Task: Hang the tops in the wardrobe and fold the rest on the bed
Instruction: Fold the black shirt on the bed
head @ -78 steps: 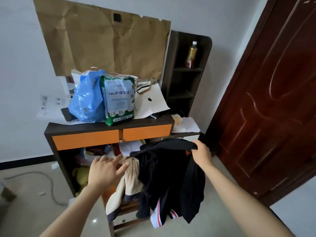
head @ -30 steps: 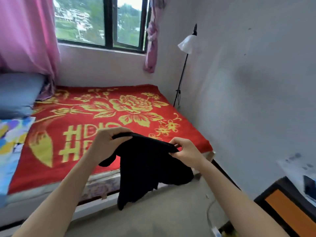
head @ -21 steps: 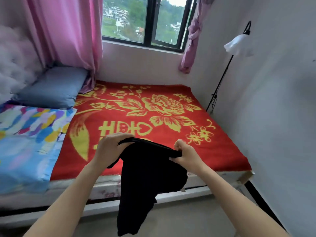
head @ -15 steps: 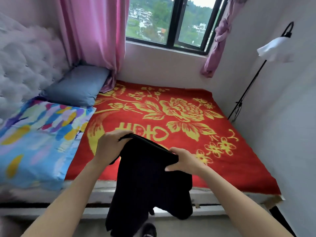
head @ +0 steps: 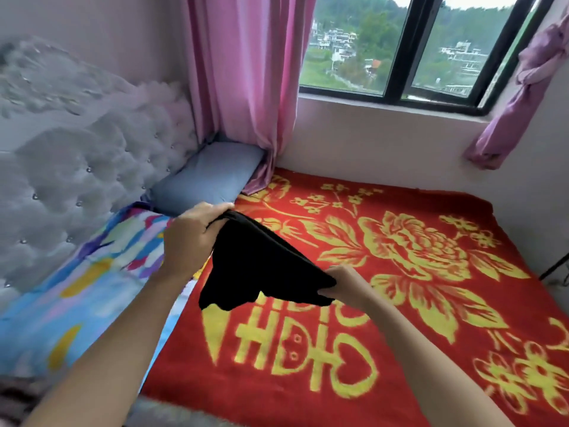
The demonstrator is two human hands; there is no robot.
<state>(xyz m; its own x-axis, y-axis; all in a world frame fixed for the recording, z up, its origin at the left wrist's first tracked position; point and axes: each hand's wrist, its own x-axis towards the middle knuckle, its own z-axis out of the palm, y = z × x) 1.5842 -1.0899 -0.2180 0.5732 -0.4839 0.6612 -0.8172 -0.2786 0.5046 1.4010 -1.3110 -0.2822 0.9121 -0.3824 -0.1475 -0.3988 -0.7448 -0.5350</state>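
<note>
Black cloth (head: 261, 266) hangs over the red & gold blanket (head: 400, 318) on the bed. Left hand (head: 192, 235) grips its far top corner, right hand (head: 348, 285) pinches the near corner. Hands apart, cloth stretched between. Blue pillow (head: 206, 177) far left, pink curtain (head: 246, 87) behind it.

The blanket (head: 400, 349) is bright red, patterned with yellow peonies, small blossoms and large yellow characters. Over the blanket is a plain black garment (head: 261, 266). Along the blanket's left edge is a quilt (head: 77, 288) splashed with blue, yellow, pink and purple. At its far left corner are a plain grey-blue pillow (head: 206, 177) and a plain pink curtain (head: 246, 72).
</note>
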